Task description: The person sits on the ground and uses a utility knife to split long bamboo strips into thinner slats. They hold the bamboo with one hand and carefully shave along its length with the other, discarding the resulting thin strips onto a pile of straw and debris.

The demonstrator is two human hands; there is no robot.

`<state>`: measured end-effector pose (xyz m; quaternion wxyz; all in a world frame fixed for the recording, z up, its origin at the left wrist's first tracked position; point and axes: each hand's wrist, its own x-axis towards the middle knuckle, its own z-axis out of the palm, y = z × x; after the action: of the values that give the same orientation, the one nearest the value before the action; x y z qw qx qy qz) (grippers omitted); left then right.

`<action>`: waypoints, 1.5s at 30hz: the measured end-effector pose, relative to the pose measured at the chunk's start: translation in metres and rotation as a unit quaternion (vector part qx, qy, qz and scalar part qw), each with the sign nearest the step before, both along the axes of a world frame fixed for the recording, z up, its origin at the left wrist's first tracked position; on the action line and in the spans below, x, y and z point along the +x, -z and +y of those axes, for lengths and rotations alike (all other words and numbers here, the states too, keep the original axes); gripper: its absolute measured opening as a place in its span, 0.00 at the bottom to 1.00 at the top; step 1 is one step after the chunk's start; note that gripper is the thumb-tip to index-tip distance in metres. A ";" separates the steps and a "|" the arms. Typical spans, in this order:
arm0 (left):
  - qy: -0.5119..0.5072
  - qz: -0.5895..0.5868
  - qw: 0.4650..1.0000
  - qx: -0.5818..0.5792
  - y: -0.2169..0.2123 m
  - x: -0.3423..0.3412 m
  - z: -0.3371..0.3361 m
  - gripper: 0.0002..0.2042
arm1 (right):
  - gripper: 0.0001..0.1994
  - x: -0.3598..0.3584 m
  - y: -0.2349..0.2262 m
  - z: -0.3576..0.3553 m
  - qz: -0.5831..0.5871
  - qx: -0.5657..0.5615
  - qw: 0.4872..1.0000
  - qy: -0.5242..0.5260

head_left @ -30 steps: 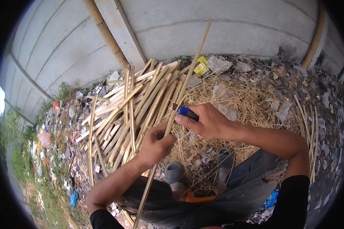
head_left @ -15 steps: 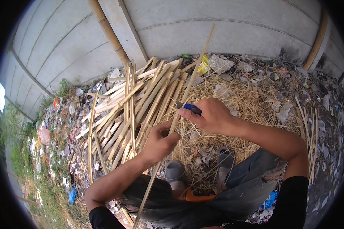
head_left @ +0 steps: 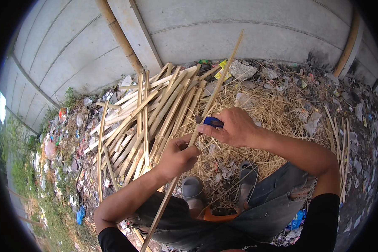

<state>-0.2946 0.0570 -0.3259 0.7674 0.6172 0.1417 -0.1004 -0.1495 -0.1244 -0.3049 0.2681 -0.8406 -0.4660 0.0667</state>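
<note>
A long, thin bamboo strip (head_left: 219,86) slants from beside my left leg up toward the wall. My left hand (head_left: 178,156) is closed around it below its middle. Just above, my right hand (head_left: 235,128) grips a blue utility knife (head_left: 214,122). The knife's short dark blade lies against the strip, and the right thumb presses on the strip's near side. Past my left hand lies a heap of split bamboo strips (head_left: 155,113). Fine bamboo shavings (head_left: 264,113) cover the ground beyond my right hand.
A grey panel wall (head_left: 248,38) with bamboo poles (head_left: 119,35) rises behind the heap. More thin strips (head_left: 343,155) lie at the right. Litter and a pale stone (head_left: 242,70) are scattered about. My boots (head_left: 193,188) stand below my hands, with something orange (head_left: 218,216) between my legs.
The strip has shifted slightly, its far end now farther right and a little lower. The knife has turned a little in my right hand, while my left hand keeps nearly the same place.
</note>
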 end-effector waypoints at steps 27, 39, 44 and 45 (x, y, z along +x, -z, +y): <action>0.004 -0.003 1.000 0.021 0.002 0.002 0.000 0.16 | 0.33 -0.002 0.015 -0.001 0.013 0.064 0.998 0.020; 0.005 0.004 0.998 0.060 0.002 -0.002 -0.002 0.17 | 0.34 0.015 0.033 0.006 0.254 0.023 0.965 -0.057; 0.019 0.023 0.999 0.030 0.003 -0.002 0.000 0.22 | 0.33 0.017 0.029 0.001 0.495 0.049 0.864 -0.080; 0.017 0.007 0.999 0.044 0.004 -0.001 0.001 0.23 | 0.33 0.016 0.029 0.003 0.480 0.061 0.872 -0.077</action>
<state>-0.2960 0.0578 -0.3303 0.7365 0.6522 0.1411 -0.1111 -0.1331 -0.1215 -0.3338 0.5034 -0.6484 -0.3460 0.4544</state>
